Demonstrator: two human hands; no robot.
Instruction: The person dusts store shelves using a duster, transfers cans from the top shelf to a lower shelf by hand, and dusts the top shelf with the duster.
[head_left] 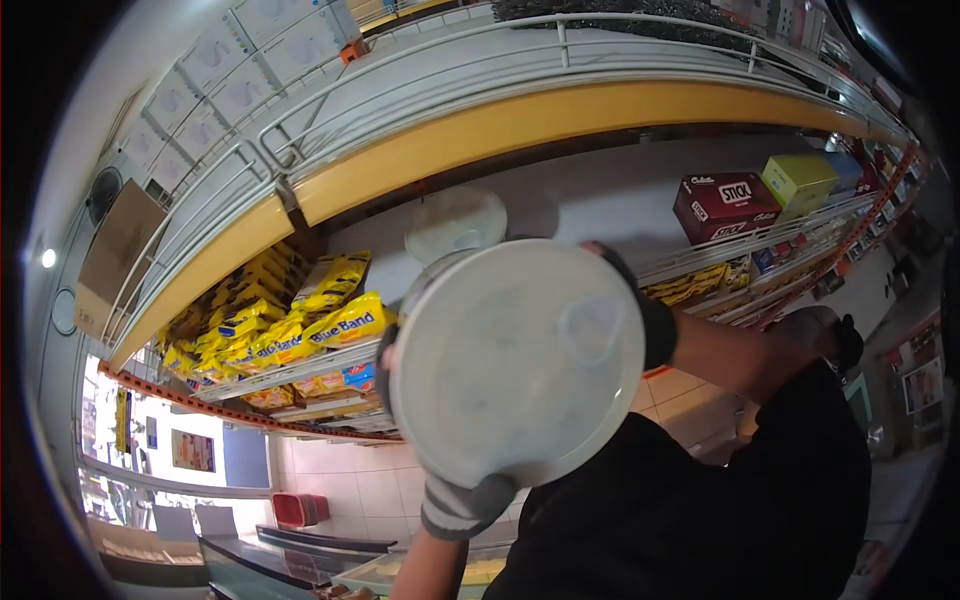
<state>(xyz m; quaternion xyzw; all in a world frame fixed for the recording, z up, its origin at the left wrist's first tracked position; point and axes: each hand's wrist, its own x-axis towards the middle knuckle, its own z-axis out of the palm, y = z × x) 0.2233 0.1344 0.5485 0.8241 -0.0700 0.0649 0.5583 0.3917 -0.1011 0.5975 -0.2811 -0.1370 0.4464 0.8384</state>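
Note:
A round container with a pale, translucent white lid [520,360] is held up in front of me, lid facing my camera. My left hand [468,503], in a grey and dark glove, grips its lower edge, thumb over the rim; dark gloved fingertips show at its left side. My right hand [645,310], in a dark glove, is closed round the upper right edge, its fingers partly hidden behind the container. Just behind it, another round, pale-lidded container [457,222] stands on the shelf [585,195].
Yellow Blue Band packets [345,322] fill the shelf's left part. A dark red STICK box [727,205] and a yellow-green box [799,185] stand to the right. A yellow beam [560,108] with a white rail runs above. A red basket [300,509] sits on the tiled floor.

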